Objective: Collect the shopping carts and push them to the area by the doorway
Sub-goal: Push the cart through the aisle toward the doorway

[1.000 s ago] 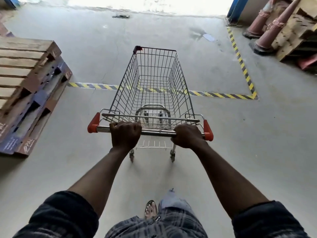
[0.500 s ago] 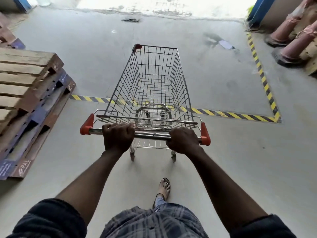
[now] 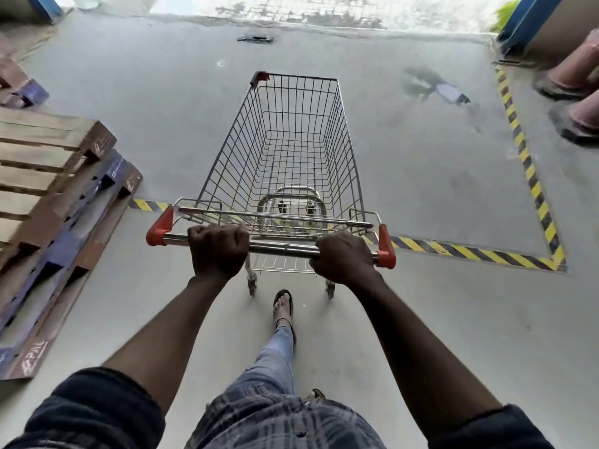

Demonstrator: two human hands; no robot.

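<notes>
the left grip (image 3: 218,252) and right grip (image 3: 343,257) both curl around the metal handle bar (image 3: 282,248) of a wire shopping cart (image 3: 285,176), between its red end caps. the cart stands on a grey concrete floor (image 3: 421,319), and a yellow-and-black striped tape line (image 3: 470,252) runs under its handle end. stacked wooden pallets (image 3: 48,176) lie to the left, traffic cones (image 3: 580,118) at the far right. a sandalled foot (image 3: 283,304) is just behind the rear wheels, and a bright doorway (image 3: 291,8) lies ahead

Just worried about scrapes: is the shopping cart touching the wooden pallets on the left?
Apart. The head view shows a strip of concrete floor between the shopping cart and the pallets.
</notes>
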